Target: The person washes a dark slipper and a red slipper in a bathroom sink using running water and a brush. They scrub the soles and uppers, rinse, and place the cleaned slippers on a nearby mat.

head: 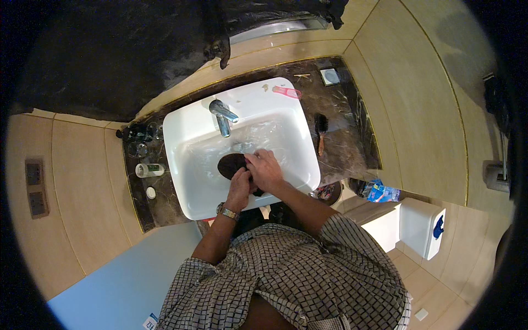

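Note:
Both hands are together over a white ceramic washbasin [307, 165] that has water in it. Between them is a dark, round-ended object [231, 166], possibly a shoe, tilted with its broad end toward the tap. My left hand [240, 189], with a metal-band watch on the wrist, grips its near part. My right hand [265, 170] closes on its right side, and a small reddish bit shows at the fingertips. The fingers hide much of the object's middle. A chrome mixer tap [222, 116] stands on the basin's back ledge.
On the ledge lies a pink plastic-handled tool [287, 92]. The dark marble counter [342, 144] holds a black-bristled brush [321, 132], a small square dish [330, 77], a cylindrical bottle [149, 170], a white cap [150, 192] and clear glassware [137, 149]. Black plastic sheeting [123, 53] hangs behind.

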Demonstrator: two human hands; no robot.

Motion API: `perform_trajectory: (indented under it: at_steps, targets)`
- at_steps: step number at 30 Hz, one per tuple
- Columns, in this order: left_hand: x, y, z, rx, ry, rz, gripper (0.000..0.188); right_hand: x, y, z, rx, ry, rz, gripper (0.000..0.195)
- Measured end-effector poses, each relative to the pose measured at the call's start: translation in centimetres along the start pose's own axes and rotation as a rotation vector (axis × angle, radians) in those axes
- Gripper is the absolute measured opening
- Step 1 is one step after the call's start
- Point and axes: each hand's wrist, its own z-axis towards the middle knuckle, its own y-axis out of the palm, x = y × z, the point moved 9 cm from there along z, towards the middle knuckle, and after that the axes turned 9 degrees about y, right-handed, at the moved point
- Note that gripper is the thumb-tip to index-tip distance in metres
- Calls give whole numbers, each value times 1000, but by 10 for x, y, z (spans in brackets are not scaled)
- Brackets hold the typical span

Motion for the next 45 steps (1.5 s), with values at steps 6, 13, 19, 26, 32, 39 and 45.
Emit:
perform_trajectory:
  at_steps: [6, 13, 19, 26, 32, 39, 45]
  targets:
    - [5, -1, -6, -26, -48, -80, 14, -5, 20, 28, -147, -69, -116, 34]
    - [-9, -12, 0, -78, -6, -129, 6, -1, -19, -37, -196, -20, -87, 38]
    - [11, 9, -15, -129, -18, -77, 7, 6, 57, 49, -168, 15, -184, 34]
    - [4, -3, -7, -14, -2, -83, 6, -3, -14, -27, -91, -32, -74, 33]
    - [-8, -11, 13, -21, 101, -8, 9, 34, -34, -46, -124, 61, -13, 33]
    - [-6, -49, 73, -42, 584, 1042, 31, 75, -49, -65, -53, 287, 110, 33]
    - [-12, -48, 85, 334, 166, 169, 26, 78, -69, -75, 66, 272, 142, 34]
